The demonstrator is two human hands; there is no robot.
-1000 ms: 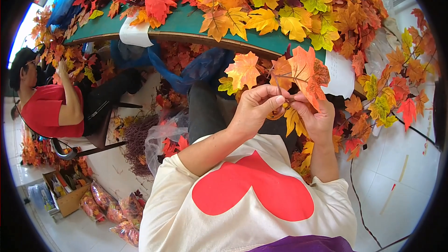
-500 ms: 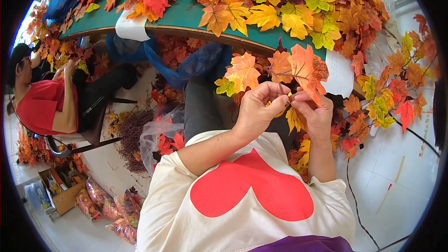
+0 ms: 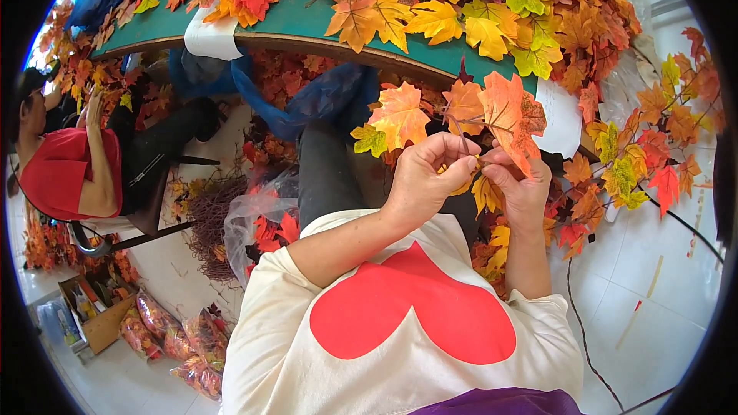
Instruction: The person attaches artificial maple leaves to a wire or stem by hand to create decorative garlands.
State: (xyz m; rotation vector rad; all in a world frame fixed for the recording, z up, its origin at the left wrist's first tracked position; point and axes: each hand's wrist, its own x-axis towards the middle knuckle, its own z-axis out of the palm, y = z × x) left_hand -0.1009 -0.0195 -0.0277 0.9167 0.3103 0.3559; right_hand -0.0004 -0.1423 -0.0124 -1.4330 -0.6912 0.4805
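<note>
My left hand (image 3: 427, 177) is closed in a pinch around the thin brown stem of an artificial maple leaf garland (image 3: 401, 115). Close beside it, my right hand (image 3: 523, 188) pinches the base of a large orange-red maple leaf (image 3: 509, 111), thumb against fingers. The two sets of fingertips nearly meet, and what lies exactly between them is partly hidden. Around the left fingers, orange and yellow-green leaves stand out from the stem. A yellow leaf (image 3: 487, 196) hangs below, between the hands.
A green table (image 3: 288, 17) heaped with fabric leaves curves across the far side. More leafy strands (image 3: 630, 165) hang at the right. At the left, a person in a red top (image 3: 69, 173) sits working with leaves. Filled plastic bags (image 3: 173, 334) and a cardboard box (image 3: 100, 311) rest on the floor.
Both hands keep their pinch in almost the same place. The large orange-red leaf has shifted slightly right. The seated person's hands and forearm have moved a little.
</note>
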